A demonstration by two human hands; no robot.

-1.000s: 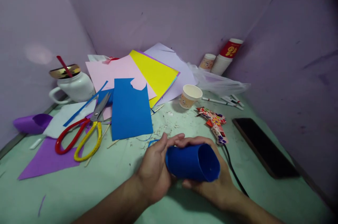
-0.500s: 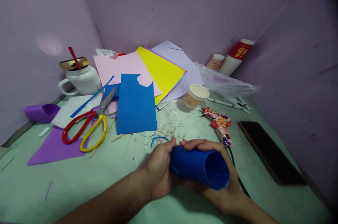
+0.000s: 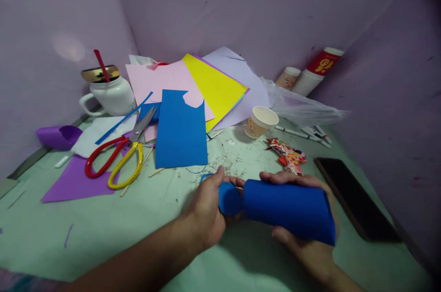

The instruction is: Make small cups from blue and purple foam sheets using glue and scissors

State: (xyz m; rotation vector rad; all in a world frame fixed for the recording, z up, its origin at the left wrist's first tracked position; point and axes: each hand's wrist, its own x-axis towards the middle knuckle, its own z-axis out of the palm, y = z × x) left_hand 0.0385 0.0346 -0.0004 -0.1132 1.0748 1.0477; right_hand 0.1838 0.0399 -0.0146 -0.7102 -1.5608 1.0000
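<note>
My right hand (image 3: 310,223) is closed round a dark blue paper tube (image 3: 285,209), held sideways above the table's front. Its left end faces a small blue paper disc (image 3: 230,199) that my left hand (image 3: 208,211) holds between thumb and fingers. A narrow gap shows between disc and tube. Beyond my hands lies a blue paper sheet (image 3: 181,136) with a rounded piece cut from its top edge. Scissors (image 3: 136,138) with one red and one yellow handle rest just left of that sheet, blades apart.
Pink (image 3: 155,78) and yellow paper (image 3: 210,87) lie at the back. A paper cup (image 3: 261,122) stands beyond my hands. A phone (image 3: 354,200) lies at right. A white mug (image 3: 112,95), a purple tube (image 3: 58,137) and purple paper (image 3: 79,182) are at left.
The tube has moved right, away from my left hand, and turned so its open right end no longer shows. The blue disc in my left hand has come into sight.
</note>
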